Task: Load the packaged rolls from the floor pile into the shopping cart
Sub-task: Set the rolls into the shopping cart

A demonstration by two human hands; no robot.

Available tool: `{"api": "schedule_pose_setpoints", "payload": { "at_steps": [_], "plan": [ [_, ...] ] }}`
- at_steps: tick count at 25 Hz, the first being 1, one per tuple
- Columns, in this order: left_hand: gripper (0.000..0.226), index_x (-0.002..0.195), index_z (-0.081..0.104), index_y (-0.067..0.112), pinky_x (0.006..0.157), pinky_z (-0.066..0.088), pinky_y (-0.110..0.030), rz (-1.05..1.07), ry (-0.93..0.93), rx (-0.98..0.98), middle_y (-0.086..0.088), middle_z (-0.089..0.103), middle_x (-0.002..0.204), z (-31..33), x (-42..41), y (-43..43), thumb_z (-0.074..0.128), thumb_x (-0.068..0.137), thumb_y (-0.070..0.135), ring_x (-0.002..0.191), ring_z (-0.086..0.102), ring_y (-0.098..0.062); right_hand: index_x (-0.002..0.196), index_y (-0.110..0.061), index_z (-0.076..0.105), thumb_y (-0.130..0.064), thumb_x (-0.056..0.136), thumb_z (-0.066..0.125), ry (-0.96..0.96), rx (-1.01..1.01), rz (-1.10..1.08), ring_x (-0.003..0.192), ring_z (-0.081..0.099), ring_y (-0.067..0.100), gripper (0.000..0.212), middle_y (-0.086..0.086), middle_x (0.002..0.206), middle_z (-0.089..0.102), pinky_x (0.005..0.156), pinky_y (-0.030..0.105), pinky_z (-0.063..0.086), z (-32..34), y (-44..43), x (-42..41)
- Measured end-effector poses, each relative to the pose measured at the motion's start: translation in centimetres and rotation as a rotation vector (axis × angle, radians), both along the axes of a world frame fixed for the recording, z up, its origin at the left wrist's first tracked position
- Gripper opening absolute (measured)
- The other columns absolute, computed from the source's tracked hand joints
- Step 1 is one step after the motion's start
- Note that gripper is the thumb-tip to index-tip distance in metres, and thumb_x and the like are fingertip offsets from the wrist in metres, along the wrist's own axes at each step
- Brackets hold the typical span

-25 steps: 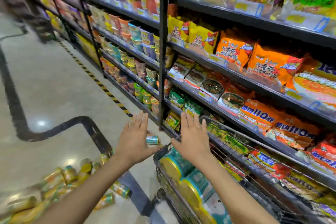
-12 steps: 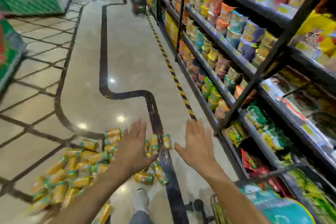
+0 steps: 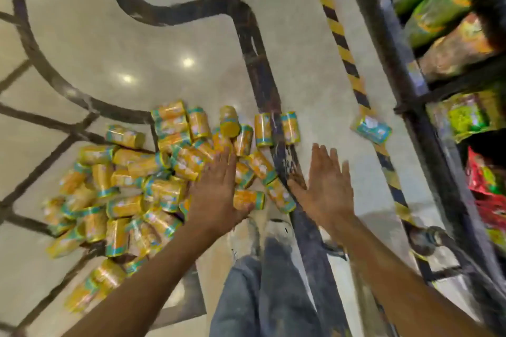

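Note:
A pile of yellow packaged rolls with teal bands [image 3: 142, 180] lies on the shiny floor, left of centre. My left hand [image 3: 216, 189] hovers flat and open over the pile's right side, fingers spread, holding nothing. My right hand [image 3: 325, 186] is open too, palm down, over the dark floor stripe just right of the pile. One teal roll [image 3: 371, 128] lies apart near the shelf base. Of the shopping cart only a wheel and lower frame [image 3: 427, 241] show at the right.
A shelf unit with snack bags [image 3: 449, 24] runs down the right side, behind a yellow-black floor tape [image 3: 342, 44]. My legs and shoes [image 3: 262, 276] stand just below the pile. Open floor [image 3: 164, 49] stretches beyond the rolls.
The view has swung from the cart and shelves down to the floor. Both empty hands have come down over the pile of rolls.

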State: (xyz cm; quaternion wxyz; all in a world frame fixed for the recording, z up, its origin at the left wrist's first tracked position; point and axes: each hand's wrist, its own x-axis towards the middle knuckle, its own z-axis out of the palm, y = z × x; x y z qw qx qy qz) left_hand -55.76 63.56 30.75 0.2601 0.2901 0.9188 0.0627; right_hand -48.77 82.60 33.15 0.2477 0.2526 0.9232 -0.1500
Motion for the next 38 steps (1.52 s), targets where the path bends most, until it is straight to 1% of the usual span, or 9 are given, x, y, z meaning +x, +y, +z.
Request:
{"api": "schedule_pose_setpoints", "payload": {
  "at_steps": [5,9,12,15,19,24,30,33,38],
  "plan": [
    [0.105,0.150,-0.004,0.005,0.118,0.003,-0.040,-0.020,-0.091,-0.024,-0.012,-0.007,0.158,-18.0,0.2,0.4,0.061,0.083,0.053,0.147,-0.003,-0.025,0.152,-0.003,0.004,-0.055,0.092,0.044,-0.096,-0.075,0.022,0.147,0.005,0.029,0.088,0.015,0.159,0.006,0.117,0.044,0.002,-19.4,-1.0,1.0],
    [0.101,0.150,0.000,0.007,0.118,0.004,-0.039,-0.188,-0.162,-0.025,-0.010,-0.001,0.159,-31.8,2.6,-0.9,0.065,0.083,0.046,0.147,0.003,-0.026,0.151,-0.002,0.011,-0.050,0.091,0.050,-0.133,-0.101,-0.012,0.145,0.015,0.031,0.086,0.018,0.156,0.017,0.117,0.043,0.008,-31.9,-2.1,3.1],
    [0.101,0.146,0.022,0.001,0.113,0.024,-0.043,-0.504,-0.111,-0.043,-0.019,0.028,0.152,-37.6,4.3,-2.1,0.079,0.072,0.038,0.139,0.031,-0.031,0.150,-0.006,0.015,-0.047,0.087,0.060,-0.156,-0.152,-0.056,0.139,0.030,0.031,0.088,0.016,0.152,0.028,0.111,0.043,0.026,-37.5,-2.7,4.5],
    [0.088,0.130,0.053,-0.004,0.097,0.045,-0.047,-0.511,0.011,-0.009,-0.021,0.056,0.130,-41.0,5.0,-2.5,0.089,0.054,0.023,0.118,0.057,-0.034,0.150,-0.008,0.019,-0.047,0.085,0.064,-0.090,-0.125,-0.073,0.124,0.047,0.035,0.088,0.015,0.144,0.040,0.093,0.042,0.042,-40.6,-2.7,5.1],
    [0.096,0.124,0.057,-0.006,0.085,0.053,-0.046,-0.477,0.009,0.015,-0.023,0.063,0.118,-41.0,4.4,-1.7,0.092,0.040,0.022,0.104,0.064,-0.037,0.146,-0.009,0.028,-0.044,0.084,0.066,-0.096,-0.096,-0.063,0.116,0.052,0.037,0.080,0.014,0.134,0.050,0.086,0.042,0.044,-40.8,-2.0,4.7],
    [0.076,0.149,0.025,0.012,0.097,0.038,-0.037,-0.051,-0.147,0.038,-0.010,0.041,0.146,-31.1,2.9,1.2,0.066,0.086,0.025,0.129,0.044,-0.030,0.136,-0.011,0.039,-0.040,0.086,0.064,-0.046,-0.102,-0.163,0.112,0.056,0.037,0.063,0.013,0.126,0.056,0.084,0.042,0.046,-32.4,-2.1,3.6],
    [0.060,0.120,0.059,0.011,0.068,0.042,-0.034,0.543,-0.077,0.382,-0.010,0.071,0.098,-9.4,-1.3,3.4,0.075,0.074,0.046,0.092,0.064,-0.032,0.137,-0.018,0.042,-0.040,0.079,0.071,0.247,-0.199,-0.571,0.113,0.056,0.034,0.067,0.010,0.124,0.060,0.090,0.038,0.043,-10.3,-1.9,-0.7],
    [0.053,0.096,0.064,0.014,0.064,0.042,-0.032,0.545,-0.028,0.574,-0.007,0.071,0.085,6.0,-3.9,6.0,0.071,0.065,0.057,0.084,0.066,-0.030,0.136,-0.022,0.044,-0.038,0.076,0.075,0.484,-0.227,-0.692,0.110,0.059,0.033,0.070,0.007,0.120,0.064,0.090,0.039,0.044,4.6,-1.6,-2.7],
    [0.043,0.098,0.067,0.022,0.073,0.048,-0.030,0.370,-0.027,0.817,0.001,0.072,0.085,29.0,-5.5,13.0,0.077,0.065,0.047,0.086,0.068,-0.022,0.130,-0.022,0.051,-0.039,0.066,0.080,0.955,-0.181,-0.889,0.100,0.065,0.029,0.072,0.005,0.105,0.071,0.084,0.042,0.051,25.5,1.9,-2.2]
  ]
}}
